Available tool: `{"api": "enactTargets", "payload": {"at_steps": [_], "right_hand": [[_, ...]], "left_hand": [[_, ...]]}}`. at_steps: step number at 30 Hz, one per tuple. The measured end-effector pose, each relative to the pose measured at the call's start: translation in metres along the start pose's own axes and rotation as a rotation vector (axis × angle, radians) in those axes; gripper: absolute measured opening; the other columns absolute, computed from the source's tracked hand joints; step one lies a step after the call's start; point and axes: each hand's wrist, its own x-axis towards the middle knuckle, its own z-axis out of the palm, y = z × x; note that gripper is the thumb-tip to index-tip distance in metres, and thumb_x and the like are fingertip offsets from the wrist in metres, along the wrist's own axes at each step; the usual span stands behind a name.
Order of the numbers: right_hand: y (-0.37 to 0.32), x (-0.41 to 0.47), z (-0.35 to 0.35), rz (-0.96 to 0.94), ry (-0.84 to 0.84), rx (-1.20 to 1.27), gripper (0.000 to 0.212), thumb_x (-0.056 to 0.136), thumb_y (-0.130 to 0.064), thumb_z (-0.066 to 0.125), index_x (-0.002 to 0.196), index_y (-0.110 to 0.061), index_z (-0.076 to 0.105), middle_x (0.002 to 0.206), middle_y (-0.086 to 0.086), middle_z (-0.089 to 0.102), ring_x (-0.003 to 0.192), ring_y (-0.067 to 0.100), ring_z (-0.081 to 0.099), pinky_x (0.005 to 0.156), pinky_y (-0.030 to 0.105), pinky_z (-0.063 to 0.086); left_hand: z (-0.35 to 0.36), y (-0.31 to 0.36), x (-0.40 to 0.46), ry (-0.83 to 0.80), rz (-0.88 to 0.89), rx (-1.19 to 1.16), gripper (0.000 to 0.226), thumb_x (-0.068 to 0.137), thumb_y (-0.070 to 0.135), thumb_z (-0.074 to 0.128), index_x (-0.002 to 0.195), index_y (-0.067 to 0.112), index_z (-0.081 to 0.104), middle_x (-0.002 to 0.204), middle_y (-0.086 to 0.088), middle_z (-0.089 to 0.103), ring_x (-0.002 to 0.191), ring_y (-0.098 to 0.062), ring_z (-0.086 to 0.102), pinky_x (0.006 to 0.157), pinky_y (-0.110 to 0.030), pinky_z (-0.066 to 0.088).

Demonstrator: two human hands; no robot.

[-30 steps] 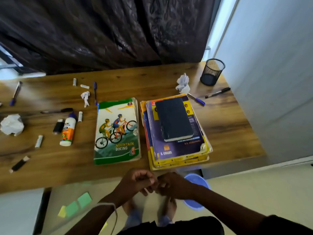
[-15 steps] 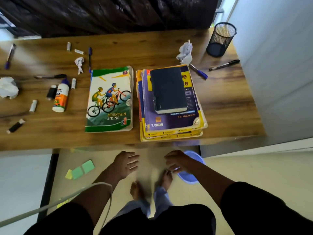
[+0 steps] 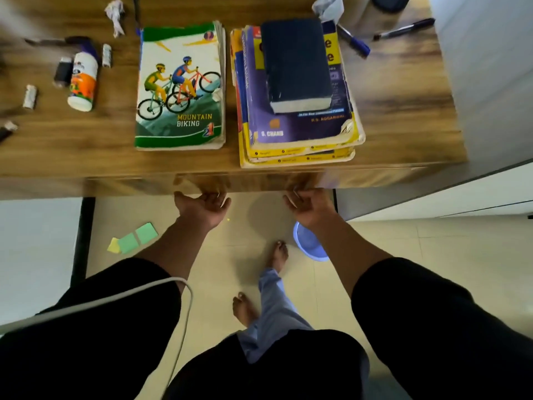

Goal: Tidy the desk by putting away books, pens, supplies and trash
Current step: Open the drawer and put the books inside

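Head camera, looking straight down: a person in black sleeves stands barefoot on a pale tiled floor, a white cable (image 3: 144, 293) crossing the left arm. Green and yellow sticky notes (image 3: 133, 241) lie on the floor to the left, and a lilac plastic bowl (image 3: 308, 243) sits partly hidden under the right wrist.

Both hands reach to the near edge of the wooden desk (image 3: 403, 111). The left hand (image 3: 202, 207) and the right hand (image 3: 308, 206) have their fingers curled up under the desk's front lip; whether they grip the edge or only touch it cannot be told, as the fingertips are hidden and blurred.

On the desk just beyond the hands, a "Mountain Biking" book (image 3: 180, 88) lies flat beside a stack of books (image 3: 300, 134), topped by a thick dark book (image 3: 297, 64). Left of the biking book lie a white glue bottle (image 3: 83, 82), a small black item and short white sticks. Farther back are a crumpled paper scrap (image 3: 115, 15), a blue pen (image 3: 353, 41) and a black pen (image 3: 403, 28), with another crumpled paper (image 3: 327, 5) at the far edge.
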Motion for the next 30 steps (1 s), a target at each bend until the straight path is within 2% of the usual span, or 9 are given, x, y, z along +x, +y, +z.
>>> {"api": "enactTargets", "payload": {"at_steps": [7, 11, 13, 15, 17, 19, 22, 24, 30], "right_hand": [[0.017, -0.020, -0.024, -0.010, 0.029, -0.073, 0.022, 0.096, -0.003, 0.042, 0.096, -0.007, 0.063, 0.091, 0.010, 0.068, 0.097, 0.030, 0.068, 0.082, 0.044, 0.054], [0.036, -0.045, -0.040, 0.002, 0.064, -0.288, 0.019, 0.097, -0.008, 0.050, 0.109, -0.004, 0.064, 0.088, 0.012, 0.072, 0.079, 0.026, 0.070, 0.067, 0.033, 0.060], [0.046, -0.068, -0.034, 0.018, 0.052, -0.536, 0.015, 0.099, -0.011, 0.052, 0.097, -0.004, 0.065, 0.084, 0.011, 0.071, 0.073, 0.024, 0.066, 0.071, 0.033, 0.056], [0.053, -0.093, -0.018, -0.030, -0.003, -0.818, 0.016, 0.101, -0.015, 0.053, 0.091, -0.009, 0.064, 0.085, 0.009, 0.070, 0.072, 0.022, 0.064, 0.071, 0.031, 0.051], [0.057, -0.116, 0.003, -0.138, -0.090, -1.032, 0.017, 0.099, -0.017, 0.057, 0.084, -0.013, 0.064, 0.077, 0.007, 0.066, 0.061, 0.018, 0.059, 0.059, 0.027, 0.046], [0.057, -0.132, 0.021, -0.430, -0.172, -1.213, 0.016, 0.091, -0.017, 0.062, 0.076, -0.018, 0.068, 0.074, 0.006, 0.069, 0.058, 0.017, 0.059, 0.055, 0.026, 0.042], [0.048, -0.158, 0.038, -1.056, -0.144, -1.496, 0.017, 0.089, -0.015, 0.063, 0.089, -0.026, 0.076, 0.089, -0.008, 0.075, 0.078, 0.009, 0.065, 0.070, 0.026, 0.050], [0.038, -0.162, 0.043, -1.235, -0.057, -1.661, 0.022, 0.092, -0.016, 0.060, 0.103, -0.026, 0.076, 0.104, -0.008, 0.075, 0.094, 0.012, 0.066, 0.081, 0.028, 0.053], [0.015, -0.147, 0.021, -1.054, 0.008, -2.253, 0.032, 0.100, -0.031, 0.052, 0.128, -0.019, 0.060, 0.124, 0.009, 0.066, 0.114, 0.032, 0.061, 0.093, 0.041, 0.048]], "left_hand": [[-0.033, -0.005, -0.017, 0.033, -0.001, 0.294, 0.078, 0.101, 0.064, 0.025, 0.149, 0.005, 0.040, 0.147, -0.019, 0.053, 0.136, -0.042, 0.049, 0.117, -0.055, 0.035], [-0.053, -0.018, -0.063, -0.018, -0.023, 1.035, 0.050, 0.109, 0.041, 0.038, 0.133, 0.002, 0.058, 0.126, -0.021, 0.069, 0.119, -0.038, 0.065, 0.105, -0.048, 0.049], [-0.054, -0.024, -0.089, -0.132, 0.206, 1.441, 0.031, 0.105, 0.032, 0.052, 0.114, 0.008, 0.071, 0.104, -0.015, 0.078, 0.097, -0.028, 0.075, 0.086, -0.041, 0.058], [-0.049, -0.025, -0.110, -0.252, 0.710, 1.720, 0.019, 0.099, 0.030, 0.060, 0.095, 0.020, 0.075, 0.083, 0.000, 0.078, 0.073, -0.012, 0.072, 0.067, -0.029, 0.055], [-0.036, -0.021, -0.127, -0.291, 1.228, 1.847, 0.023, 0.097, 0.037, 0.055, 0.092, 0.025, 0.074, 0.078, 0.010, 0.072, 0.070, -0.006, 0.065, 0.061, -0.024, 0.049], [-0.018, -0.015, -0.133, -0.298, 1.469, 1.924, 0.030, 0.095, 0.043, 0.047, 0.096, 0.026, 0.072, 0.086, 0.011, 0.070, 0.077, -0.010, 0.063, 0.064, -0.027, 0.048], [0.000, -0.008, -0.125, -0.276, 1.282, 2.239, 0.037, 0.093, 0.048, 0.054, 0.119, 0.028, 0.070, 0.121, 0.002, 0.068, 0.112, -0.021, 0.063, 0.091, -0.034, 0.052], [0.005, -0.009, -0.123, -0.226, 1.024, 2.418, 0.044, 0.098, 0.047, 0.055, 0.134, 0.023, 0.063, 0.137, -0.005, 0.063, 0.127, -0.027, 0.057, 0.101, -0.038, 0.048], [0.009, -0.014, -0.131, -0.209, 0.886, 2.440, 0.047, 0.101, 0.052, 0.049, 0.130, 0.018, 0.063, 0.131, -0.010, 0.063, 0.119, -0.031, 0.058, 0.093, -0.040, 0.050]]}}
